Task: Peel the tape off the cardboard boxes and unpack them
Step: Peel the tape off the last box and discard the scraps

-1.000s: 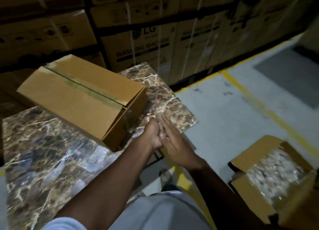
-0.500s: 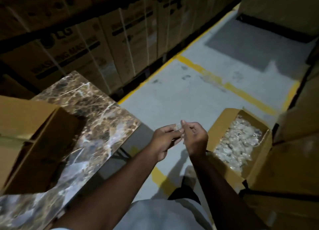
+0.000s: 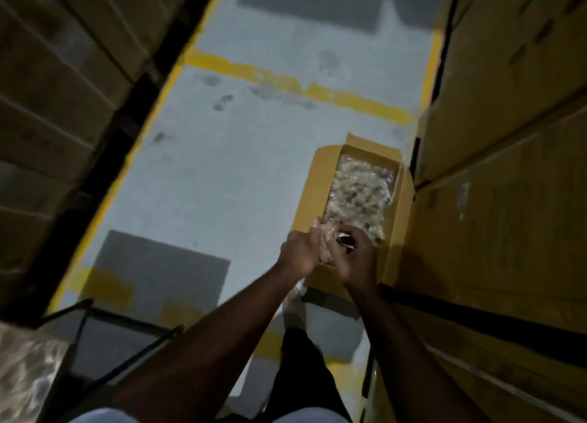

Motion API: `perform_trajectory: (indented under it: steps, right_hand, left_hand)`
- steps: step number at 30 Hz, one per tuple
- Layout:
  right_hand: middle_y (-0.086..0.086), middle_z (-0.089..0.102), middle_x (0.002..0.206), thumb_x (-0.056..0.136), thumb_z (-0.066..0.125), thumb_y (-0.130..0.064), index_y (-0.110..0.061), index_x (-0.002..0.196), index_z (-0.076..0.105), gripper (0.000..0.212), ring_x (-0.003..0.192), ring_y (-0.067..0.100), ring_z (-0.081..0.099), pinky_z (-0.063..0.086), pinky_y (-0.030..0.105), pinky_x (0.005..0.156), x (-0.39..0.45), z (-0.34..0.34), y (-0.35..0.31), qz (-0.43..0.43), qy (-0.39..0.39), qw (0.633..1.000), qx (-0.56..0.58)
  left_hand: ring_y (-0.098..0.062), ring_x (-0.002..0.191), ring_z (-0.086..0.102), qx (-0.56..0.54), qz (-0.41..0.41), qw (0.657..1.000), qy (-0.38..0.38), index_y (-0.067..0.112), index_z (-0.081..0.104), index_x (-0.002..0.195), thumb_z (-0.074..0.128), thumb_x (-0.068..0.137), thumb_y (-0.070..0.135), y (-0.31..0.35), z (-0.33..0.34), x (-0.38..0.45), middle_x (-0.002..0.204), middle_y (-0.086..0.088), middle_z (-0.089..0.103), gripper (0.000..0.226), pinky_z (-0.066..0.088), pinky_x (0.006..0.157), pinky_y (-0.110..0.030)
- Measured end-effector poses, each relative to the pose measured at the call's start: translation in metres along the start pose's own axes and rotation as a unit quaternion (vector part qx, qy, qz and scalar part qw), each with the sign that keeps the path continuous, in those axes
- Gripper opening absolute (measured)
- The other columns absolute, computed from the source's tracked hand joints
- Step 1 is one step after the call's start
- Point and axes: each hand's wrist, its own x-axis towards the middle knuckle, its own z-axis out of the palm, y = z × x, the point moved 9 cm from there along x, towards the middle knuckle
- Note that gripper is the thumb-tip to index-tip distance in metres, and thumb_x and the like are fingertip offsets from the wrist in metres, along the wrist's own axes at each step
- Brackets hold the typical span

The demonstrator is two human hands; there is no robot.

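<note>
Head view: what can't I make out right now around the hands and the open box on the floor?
- What the left hand and right hand hold between them: a pale crumpled scrap, blurred by motion.
- The open box: its near end is hidden behind the hands.
- The crumpled clear stuff filling the box: too dim and blurred to name.
- The marble table: cut off by the left and bottom edges.

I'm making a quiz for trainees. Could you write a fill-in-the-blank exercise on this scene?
1. The open box stands on the ____.
2. The floor lines are ____.
3. Both hands, left and right, are above the ____.
4. The box's flaps are ____.

Missing words: floor; yellow; box; open
</note>
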Motion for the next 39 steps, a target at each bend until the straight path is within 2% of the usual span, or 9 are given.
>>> perform_trajectory:
  steps: [2, 4, 7, 12, 17, 22, 29, 36, 39]
  right_hand:
    - [-0.011, 0.067, 0.098, 0.091, 0.078, -0.018, -0.019, 0.11, 0.064, 0.023, 0.086, -0.008, 0.065, 0.052, 0.012, 0.071, 0.029, -0.017, 0.031, 0.015, 0.051, 0.999, -0.004]
    - [-0.014, 0.067, 0.093, 0.093, 0.076, -0.032, -0.023, 0.111, 0.062, 0.025, 0.083, -0.003, 0.067, 0.06, 0.029, 0.072, 0.055, -0.032, 0.071, 0.069, 0.104, 0.992, -0.005]
    - [-0.009, 0.068, 0.077, 0.094, 0.07, -0.048, -0.026, 0.086, 0.065, 0.024, 0.072, 0.014, 0.068, 0.061, 0.048, 0.064, 0.087, -0.047, 0.12, 0.1, 0.144, 0.984, -0.037]
    - [-0.004, 0.061, 0.06, 0.09, 0.067, -0.053, -0.019, 0.063, 0.061, 0.044, 0.06, 0.019, 0.061, 0.059, 0.044, 0.073, 0.131, -0.058, 0.17, 0.103, 0.185, 0.975, -0.062]
    - [-0.001, 0.069, 0.072, 0.083, 0.085, -0.037, -0.016, 0.077, 0.066, 0.029, 0.067, 0.016, 0.067, 0.056, 0.033, 0.06, 0.159, -0.047, 0.212, 0.212, 0.149, 0.964, -0.054]
    - [-0.007, 0.065, 0.076, 0.091, 0.076, -0.018, -0.017, 0.081, 0.071, 0.011, 0.073, 0.012, 0.065, 0.048, 0.022, 0.058, 0.168, -0.042, 0.223, 0.234, 0.125, 0.96, -0.086]
    - [-0.003, 0.067, 0.079, 0.095, 0.067, -0.017, -0.011, 0.09, 0.074, 0.01, 0.07, 0.006, 0.057, 0.044, 0.024, 0.062, 0.151, -0.031, 0.178, 0.15, 0.111, 0.982, -0.041]
    - [-0.012, 0.069, 0.081, 0.098, 0.066, -0.01, -0.011, 0.093, 0.072, 0.009, 0.079, -0.004, 0.066, 0.051, 0.016, 0.072, 0.084, 0.002, 0.034, 0.016, 0.056, 0.996, 0.066]
    - [-0.001, 0.075, 0.088, 0.098, 0.065, -0.019, -0.02, 0.093, 0.071, 0.008, 0.086, 0.017, 0.074, 0.06, 0.038, 0.081, 0.042, 0.032, -0.032, 0.001, 0.003, 0.992, 0.13]
  left_hand:
    - [-0.043, 0.104, 0.063, 0.056, 0.026, 0.998, -0.015, 0.002, 0.064, 0.089, 0.032, 0.107, 0.056, 0.011, 0.028, 0.028, 0.108, -0.029, 0.067, 0.065, 0.05, 0.088, -0.044]
    - [-0.035, 0.119, 0.062, 0.109, 0.054, 0.992, -0.026, 0.006, 0.066, 0.121, 0.047, 0.106, 0.044, 0.022, 0.046, 0.051, 0.13, -0.018, 0.064, 0.045, 0.049, 0.095, -0.037]
    - [-0.029, 0.13, 0.056, 0.144, 0.07, 0.986, -0.053, 0.008, 0.046, 0.149, 0.059, 0.103, 0.033, 0.028, 0.071, 0.077, 0.151, -0.011, 0.051, 0.055, 0.047, 0.106, -0.036]
    - [-0.027, 0.117, 0.061, 0.171, 0.086, 0.98, -0.055, 0.009, 0.049, 0.146, 0.064, 0.099, 0.024, 0.022, 0.086, 0.106, 0.141, -0.013, 0.057, 0.051, 0.041, 0.087, -0.024]
    - [-0.03, 0.122, 0.061, 0.233, 0.1, 0.965, -0.07, 0.009, 0.053, 0.142, 0.062, 0.099, 0.021, 0.016, 0.097, 0.133, 0.142, -0.013, 0.058, 0.046, 0.049, 0.1, -0.037]
    - [-0.028, 0.12, 0.062, 0.24, 0.122, 0.959, -0.084, 0.01, 0.056, 0.14, 0.06, 0.1, 0.022, 0.021, 0.107, 0.15, 0.139, -0.01, 0.061, 0.041, 0.051, 0.099, -0.038]
    - [-0.021, 0.105, 0.066, 0.187, 0.153, 0.967, -0.075, 0.01, 0.064, 0.129, 0.062, 0.1, 0.017, 0.031, 0.093, 0.145, 0.123, -0.005, 0.067, 0.03, 0.045, 0.083, -0.024]
    - [-0.009, 0.097, 0.067, 0.097, 0.187, 0.978, 0.002, 0.012, 0.069, 0.118, 0.059, 0.102, 0.011, 0.032, 0.002, 0.085, 0.115, 0.002, 0.072, 0.019, 0.052, 0.087, -0.02]
    - [0.007, 0.095, 0.064, 0.048, 0.202, 0.977, 0.053, 0.013, 0.071, 0.117, 0.058, 0.103, 0.013, 0.023, -0.057, 0.037, 0.116, 0.005, 0.073, 0.019, 0.045, 0.081, -0.005]
